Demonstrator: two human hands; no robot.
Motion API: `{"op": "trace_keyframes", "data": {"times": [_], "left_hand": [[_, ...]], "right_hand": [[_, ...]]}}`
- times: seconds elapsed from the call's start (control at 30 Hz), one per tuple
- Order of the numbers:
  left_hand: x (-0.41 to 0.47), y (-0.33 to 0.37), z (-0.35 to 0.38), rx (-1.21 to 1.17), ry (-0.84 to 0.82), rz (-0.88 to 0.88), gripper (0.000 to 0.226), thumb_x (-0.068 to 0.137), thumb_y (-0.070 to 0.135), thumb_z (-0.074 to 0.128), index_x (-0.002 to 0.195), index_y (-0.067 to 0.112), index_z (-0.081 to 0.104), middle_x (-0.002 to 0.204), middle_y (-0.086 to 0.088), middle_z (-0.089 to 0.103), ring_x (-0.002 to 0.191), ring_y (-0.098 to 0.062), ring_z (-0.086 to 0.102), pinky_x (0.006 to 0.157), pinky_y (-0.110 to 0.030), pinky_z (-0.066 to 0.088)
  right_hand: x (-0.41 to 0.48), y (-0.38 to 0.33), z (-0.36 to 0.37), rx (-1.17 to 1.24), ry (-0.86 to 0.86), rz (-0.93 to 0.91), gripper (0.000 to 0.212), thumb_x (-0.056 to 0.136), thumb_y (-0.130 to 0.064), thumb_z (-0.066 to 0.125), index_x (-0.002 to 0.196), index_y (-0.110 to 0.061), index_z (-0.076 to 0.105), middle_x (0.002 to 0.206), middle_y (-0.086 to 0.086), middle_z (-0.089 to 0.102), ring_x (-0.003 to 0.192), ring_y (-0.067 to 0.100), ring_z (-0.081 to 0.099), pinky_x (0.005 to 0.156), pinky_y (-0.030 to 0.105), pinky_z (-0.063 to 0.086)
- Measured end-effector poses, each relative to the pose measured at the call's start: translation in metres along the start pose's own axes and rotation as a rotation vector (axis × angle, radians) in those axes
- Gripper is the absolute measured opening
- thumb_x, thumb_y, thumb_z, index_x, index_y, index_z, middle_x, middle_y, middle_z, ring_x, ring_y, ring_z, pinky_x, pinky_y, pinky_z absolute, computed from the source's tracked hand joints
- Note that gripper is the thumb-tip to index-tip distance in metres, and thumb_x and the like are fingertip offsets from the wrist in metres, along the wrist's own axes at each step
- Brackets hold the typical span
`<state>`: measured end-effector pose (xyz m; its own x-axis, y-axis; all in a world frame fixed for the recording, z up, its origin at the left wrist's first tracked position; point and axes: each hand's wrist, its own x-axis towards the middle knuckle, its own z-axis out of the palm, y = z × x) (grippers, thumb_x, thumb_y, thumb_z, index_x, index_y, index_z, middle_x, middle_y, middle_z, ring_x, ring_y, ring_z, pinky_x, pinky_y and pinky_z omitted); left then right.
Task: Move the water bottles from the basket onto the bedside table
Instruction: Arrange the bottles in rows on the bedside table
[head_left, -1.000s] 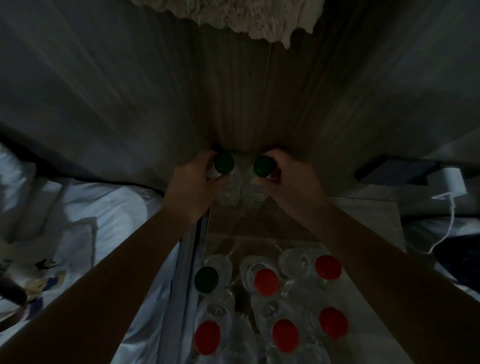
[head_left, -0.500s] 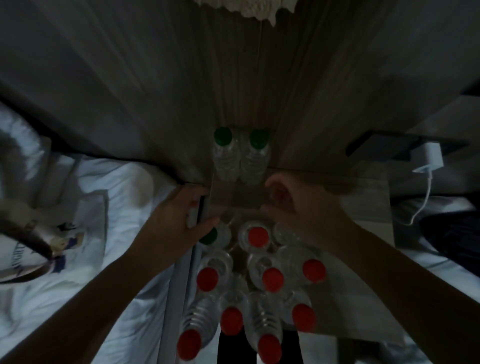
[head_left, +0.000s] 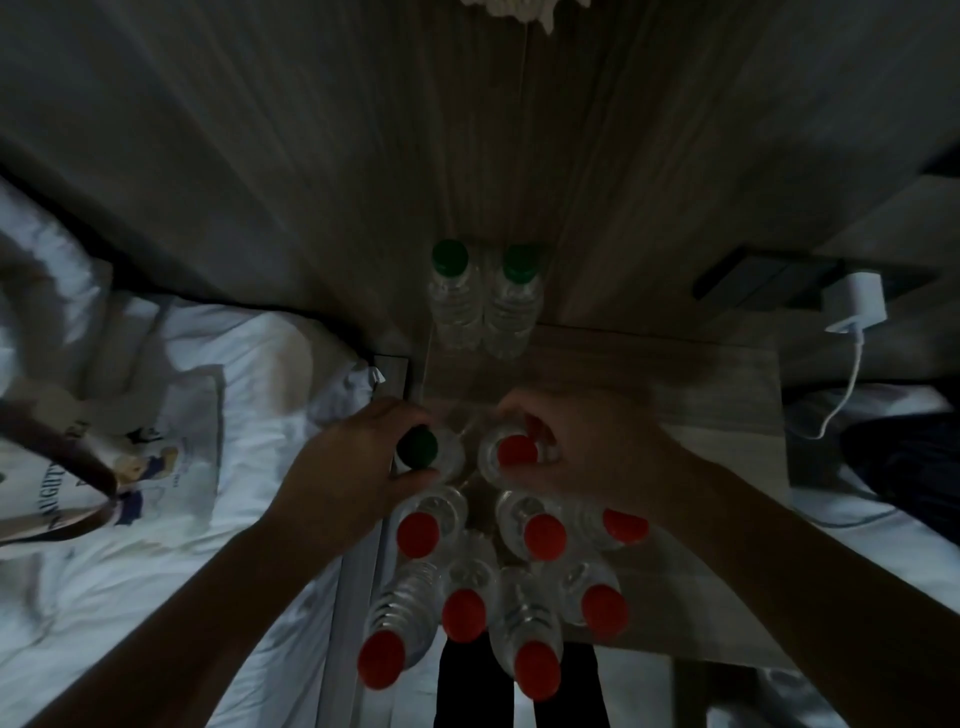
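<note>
Two bottles (head_left: 452, 306) stand on the table (head_left: 701, 374); my left hand (head_left: 353, 467) and right hand (head_left: 592, 457) each grip another; seven red-capped bottles (head_left: 544, 537) wait.

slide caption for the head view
Left hand grips a green-capped bottle, right hand a red-capped bottle, at the bedside table.

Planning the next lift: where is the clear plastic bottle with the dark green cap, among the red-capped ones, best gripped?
Probably at the neck of the green-capped clear plastic bottle, from above: it stands upright, its body hemmed by neighbours. The left hand curls there; the right hand holds a red-capped bottle likewise.
</note>
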<state>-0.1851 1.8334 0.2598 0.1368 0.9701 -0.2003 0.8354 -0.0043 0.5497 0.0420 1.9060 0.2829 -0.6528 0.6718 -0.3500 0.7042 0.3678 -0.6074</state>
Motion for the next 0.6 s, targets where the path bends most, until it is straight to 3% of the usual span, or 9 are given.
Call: {"op": "trace_keyframes", "data": {"times": [0.07,0.2,0.3,0.47,0.6], "left_hand": [[0.001,-0.001,0.002,-0.007,0.001,0.009,0.035,0.072,0.038,0.073,0.102,0.031,0.055,0.095,0.017,0.053,0.08,-0.005,0.058,0.067,-0.026,0.052],[0.0,-0.003,0.004,-0.013,0.016,0.02,0.034,0.072,0.035,0.074,0.101,0.027,0.057,0.094,0.015,0.056,0.078,-0.006,0.059,0.066,-0.027,0.052],[-0.001,-0.006,0.007,-0.02,0.03,0.016,0.036,0.073,0.035,0.075,0.104,0.025,0.059,0.098,0.01,0.061,0.08,-0.006,0.06,0.068,-0.026,0.052],[0.004,-0.005,0.008,-0.085,0.059,-0.033,0.047,0.072,0.059,0.056,0.104,0.026,0.059,0.098,0.01,0.063,0.082,-0.004,0.061,0.07,-0.024,0.053],[0.01,-0.001,0.012,-0.138,0.068,-0.053,0.049,0.069,0.059,0.057,0.102,0.023,0.061,0.093,0.008,0.065,0.082,-0.006,0.062,0.073,-0.03,0.055]], "right_hand": [[0.002,0.0,0.0,-0.061,-0.007,-0.04,0.044,0.075,-0.052,0.071,0.111,-0.035,0.054,0.087,-0.022,0.049,0.079,-0.004,0.049,0.066,0.016,0.035],[0.007,0.002,0.003,-0.152,-0.03,-0.091,0.038,0.077,-0.051,0.069,0.107,-0.034,0.055,0.101,-0.015,0.051,0.085,0.004,0.052,0.072,0.026,0.045],[0.009,0.006,0.008,-0.217,-0.081,-0.105,0.038,0.082,-0.048,0.065,0.115,-0.033,0.054,0.108,-0.014,0.048,0.086,0.004,0.048,0.07,0.022,0.038],[0.013,0.011,0.009,-0.177,-0.006,-0.072,0.039,0.081,-0.052,0.064,0.114,-0.031,0.057,0.105,-0.013,0.061,0.093,0.009,0.058,0.079,0.03,0.048],[0.018,0.016,0.01,-0.18,0.033,-0.085,0.035,0.078,-0.054,0.065,0.104,-0.031,0.06,0.096,-0.016,0.063,0.085,0.001,0.055,0.069,0.023,0.038]]}}
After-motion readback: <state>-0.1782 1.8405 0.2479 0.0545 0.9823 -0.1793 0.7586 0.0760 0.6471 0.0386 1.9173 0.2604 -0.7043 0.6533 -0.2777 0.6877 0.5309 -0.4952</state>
